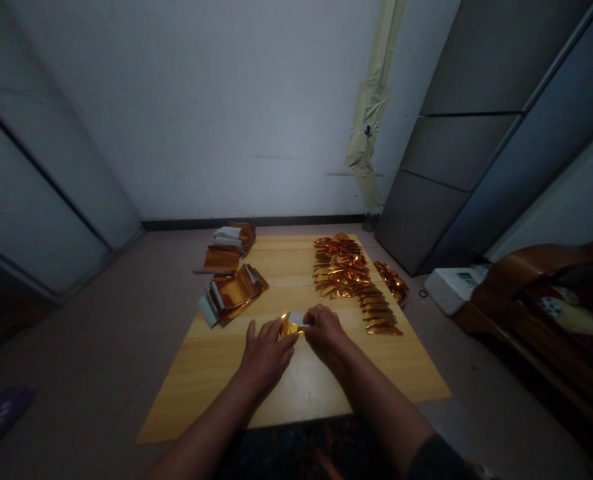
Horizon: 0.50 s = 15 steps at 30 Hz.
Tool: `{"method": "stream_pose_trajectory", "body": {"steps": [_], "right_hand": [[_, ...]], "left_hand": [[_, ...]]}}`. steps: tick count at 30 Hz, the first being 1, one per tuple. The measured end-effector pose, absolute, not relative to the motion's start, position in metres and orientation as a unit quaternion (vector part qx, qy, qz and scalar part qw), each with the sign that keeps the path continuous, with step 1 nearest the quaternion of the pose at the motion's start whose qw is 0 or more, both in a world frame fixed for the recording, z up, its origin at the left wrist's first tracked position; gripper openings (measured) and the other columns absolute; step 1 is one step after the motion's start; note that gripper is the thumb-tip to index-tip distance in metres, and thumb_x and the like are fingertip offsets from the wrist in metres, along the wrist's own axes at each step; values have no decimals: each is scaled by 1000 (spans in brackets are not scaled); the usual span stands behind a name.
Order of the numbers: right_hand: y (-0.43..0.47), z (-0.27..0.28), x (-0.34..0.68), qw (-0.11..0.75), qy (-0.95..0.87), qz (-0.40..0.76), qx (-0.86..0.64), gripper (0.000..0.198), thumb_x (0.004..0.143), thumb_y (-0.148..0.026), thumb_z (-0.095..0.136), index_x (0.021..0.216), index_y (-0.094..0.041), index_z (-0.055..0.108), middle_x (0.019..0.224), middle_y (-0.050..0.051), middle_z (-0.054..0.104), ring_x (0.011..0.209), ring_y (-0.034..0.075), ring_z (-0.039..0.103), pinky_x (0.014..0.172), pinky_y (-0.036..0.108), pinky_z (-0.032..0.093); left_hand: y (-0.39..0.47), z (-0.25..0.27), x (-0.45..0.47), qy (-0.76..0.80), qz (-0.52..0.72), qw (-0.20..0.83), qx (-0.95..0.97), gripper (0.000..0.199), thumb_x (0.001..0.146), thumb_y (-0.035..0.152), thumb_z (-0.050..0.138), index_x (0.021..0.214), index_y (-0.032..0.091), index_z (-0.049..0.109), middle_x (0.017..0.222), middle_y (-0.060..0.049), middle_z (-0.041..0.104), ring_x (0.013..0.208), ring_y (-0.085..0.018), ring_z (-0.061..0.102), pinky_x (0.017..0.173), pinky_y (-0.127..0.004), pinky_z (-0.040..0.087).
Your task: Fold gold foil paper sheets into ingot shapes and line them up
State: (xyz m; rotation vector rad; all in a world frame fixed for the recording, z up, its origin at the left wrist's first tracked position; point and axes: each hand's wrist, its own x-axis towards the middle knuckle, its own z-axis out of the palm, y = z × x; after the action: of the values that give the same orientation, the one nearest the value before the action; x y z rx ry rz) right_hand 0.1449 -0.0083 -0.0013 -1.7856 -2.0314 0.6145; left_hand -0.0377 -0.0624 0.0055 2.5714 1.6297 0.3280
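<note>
A small sheet of gold foil paper (291, 328), partly folded with a pale grey-white patch showing, lies on the wooden board between my hands. My left hand (266, 350) grips its left side, thumb and fingertips on the foil. With bent fingers pressed together, my right hand (325, 328) pinches the paper's right edge. Stacks of flat gold foil sheets with pale backs (236, 290) sit to the left of my hands. Folded shiny gold foil pieces (341, 267) are lined up in overlapping rows on the right, and one row (377, 309) reaches close to my right hand.
The low wooden board (196, 373) stands before a white wall (226, 120). Beyond its right edge lies a heap of folded foil (392, 281). Farther right are a grey refrigerator (436, 153), a white box (449, 290) and a wooden bench (521, 300). A purple item (1, 413) lies at far left.
</note>
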Motion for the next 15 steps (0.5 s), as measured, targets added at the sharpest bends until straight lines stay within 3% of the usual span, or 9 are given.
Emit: {"method": "stream_pose_trajectory", "body": {"steps": [5,12,15], "right_hand": [[-4,-1,147,186,-707,239,-640,29,62,-3,61,83,-22,71,89,2,64,87,17,54,72,24,33],[-7,3,141,177,-705,216,-652,12,67,-21,71,78,-21,70,87,2,63,85,18,53,72,26,32],[-7,0,143,190,-710,212,-644,13,68,-14,68,80,-20,70,87,2,63,85,17,53,72,25,32]], "left_hand": [[-62,-1,-40,530,120,31,839,34,88,27,56,120,38,64,139,-9,54,127,-30,46,107,-71,16],[-62,0,-39,531,121,37,838,35,89,28,55,121,39,63,138,-9,54,128,-30,46,107,-72,16],[-62,1,-36,542,122,49,830,30,89,32,55,117,39,65,137,-8,55,127,-30,47,106,-73,15]]}}
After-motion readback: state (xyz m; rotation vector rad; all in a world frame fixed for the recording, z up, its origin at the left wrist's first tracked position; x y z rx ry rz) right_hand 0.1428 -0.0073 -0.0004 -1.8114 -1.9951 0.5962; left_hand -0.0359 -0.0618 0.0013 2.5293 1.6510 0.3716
